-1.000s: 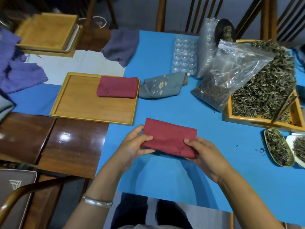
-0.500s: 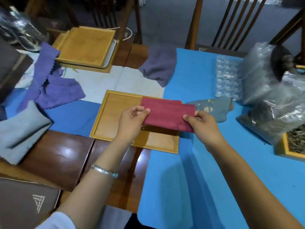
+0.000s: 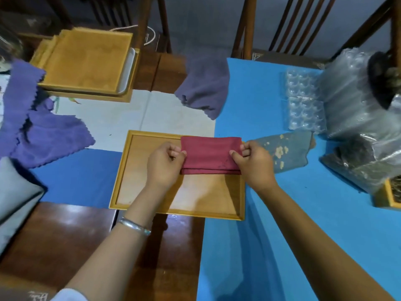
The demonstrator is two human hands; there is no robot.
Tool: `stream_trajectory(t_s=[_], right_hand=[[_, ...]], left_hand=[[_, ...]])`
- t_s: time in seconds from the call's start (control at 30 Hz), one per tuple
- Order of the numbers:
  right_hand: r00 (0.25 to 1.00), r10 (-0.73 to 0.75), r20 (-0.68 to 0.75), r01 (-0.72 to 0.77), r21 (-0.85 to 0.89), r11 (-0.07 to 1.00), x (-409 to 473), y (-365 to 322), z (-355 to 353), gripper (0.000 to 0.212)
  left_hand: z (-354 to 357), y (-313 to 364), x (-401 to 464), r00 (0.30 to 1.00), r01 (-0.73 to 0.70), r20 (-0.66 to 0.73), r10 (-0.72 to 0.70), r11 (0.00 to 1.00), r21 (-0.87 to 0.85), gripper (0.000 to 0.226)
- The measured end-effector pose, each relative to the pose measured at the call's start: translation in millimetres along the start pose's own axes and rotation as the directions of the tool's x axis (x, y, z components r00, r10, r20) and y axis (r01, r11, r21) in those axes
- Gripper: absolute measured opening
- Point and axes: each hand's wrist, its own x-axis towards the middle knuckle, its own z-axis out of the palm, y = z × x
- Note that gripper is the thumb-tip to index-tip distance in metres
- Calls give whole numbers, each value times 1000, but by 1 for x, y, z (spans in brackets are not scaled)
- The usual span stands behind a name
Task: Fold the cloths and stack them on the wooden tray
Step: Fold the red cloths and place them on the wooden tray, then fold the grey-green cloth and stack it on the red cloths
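Left hand (image 3: 165,162) and right hand (image 3: 252,162) gripping red cloth (image 3: 209,154)

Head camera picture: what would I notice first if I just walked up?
Probably the folded red cloth, held at its ends by the left hand and right hand over the far right corner of the wooden tray. Then the crumpled purple cloths at the left.

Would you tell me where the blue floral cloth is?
In the head view, the blue floral cloth lies on the blue table cover, just right of the wooden tray, beside the right hand.
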Motion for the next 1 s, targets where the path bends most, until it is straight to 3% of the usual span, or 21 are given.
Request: stream_trajectory(t_s=[0.27, 0.47, 0.63, 0.8, 0.93, 1.0], right_hand=[[994, -6, -106, 1, -52, 999, -1, 1, 5, 37], [999, -31, -33, 27, -98, 995, -4, 0, -1, 31], [992, -35, -119, 32, -29, 999, -20, 9, -28, 25], [974, 57, -220, -65, -29, 997, -18, 26, -78, 16], [954, 123, -275, -140, -42, 989, -9, 43, -109, 17], [947, 148, -284, -169, -53, 984, -6, 50, -117, 19]], left_hand=[[-1, 5, -9, 1000, -18, 14, 17, 998, 61, 12], [-2, 17, -5, 998, -29, 60, 18, 980, 196, 15], [-2, 40, -8, 988, -153, 13, 156, 944, 291, 28], [21, 95, -10, 948, -297, 0, 318, 885, 359, 42], [43, 136, -3, 886, -454, 100, 453, 802, 387, 41], [52, 144, 3, 878, -478, 198, 435, 779, 405, 38]])
